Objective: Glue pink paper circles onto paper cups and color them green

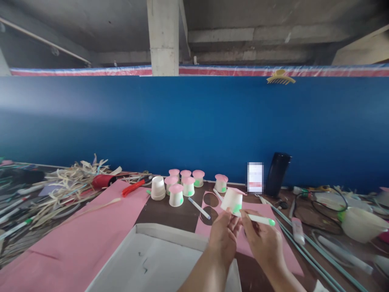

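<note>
My left hand is closed on a white paper cup with a pink disc on top and a green patch low on its side. The cup is held tilted above a pink sheet with round holes. In my right hand is a white marker with a green end; its other end is at the cup's lower side. To the left stand several similar pink-topped cups with green patches. Beside them is a plain white cup. A capped marker lies between the cups and the holed sheet.
A shallow white box lies in front of me, beside a large pink sheet. Paper strips are heaped at the left. A black cylinder stands against the blue partition. Tubes, cables and a white tub crowd the right.
</note>
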Action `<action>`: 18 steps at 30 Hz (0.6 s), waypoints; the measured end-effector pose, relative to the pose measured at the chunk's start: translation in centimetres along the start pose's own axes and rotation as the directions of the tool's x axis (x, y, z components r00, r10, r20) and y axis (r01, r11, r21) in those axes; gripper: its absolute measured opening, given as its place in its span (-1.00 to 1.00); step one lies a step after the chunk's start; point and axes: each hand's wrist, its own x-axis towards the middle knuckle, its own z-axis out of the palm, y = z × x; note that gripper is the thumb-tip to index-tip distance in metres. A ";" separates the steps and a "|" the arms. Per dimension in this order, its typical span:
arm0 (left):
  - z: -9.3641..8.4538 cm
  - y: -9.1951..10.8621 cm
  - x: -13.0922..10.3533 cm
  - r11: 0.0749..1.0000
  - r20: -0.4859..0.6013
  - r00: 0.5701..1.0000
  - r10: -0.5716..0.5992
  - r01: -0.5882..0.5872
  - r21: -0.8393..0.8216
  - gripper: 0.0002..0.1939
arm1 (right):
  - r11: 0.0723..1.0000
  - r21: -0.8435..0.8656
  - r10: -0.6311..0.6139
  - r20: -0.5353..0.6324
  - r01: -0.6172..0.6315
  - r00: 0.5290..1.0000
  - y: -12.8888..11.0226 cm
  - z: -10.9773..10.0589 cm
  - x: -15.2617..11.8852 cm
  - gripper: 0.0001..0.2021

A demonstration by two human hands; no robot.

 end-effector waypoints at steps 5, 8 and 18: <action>0.1 0.1 -0.1 1.000 0.042 0.999 -0.014 0.014 0.008 -0.90 | 0.999 0.040 -0.003 -0.051 0.005 0.999 0.8 0.4 0.0 -0.65; 0.1 0.1 0.0 1.000 0.039 0.999 -0.015 0.015 0.000 -0.91 | 0.997 0.079 0.007 -0.084 0.000 0.996 1.0 0.6 0.1 -0.67; 0.4 0.1 -0.1 0.999 -0.046 0.998 0.049 -0.050 -0.019 -0.97 | 0.996 0.088 -0.016 -0.075 0.023 0.997 1.3 0.8 0.2 -0.68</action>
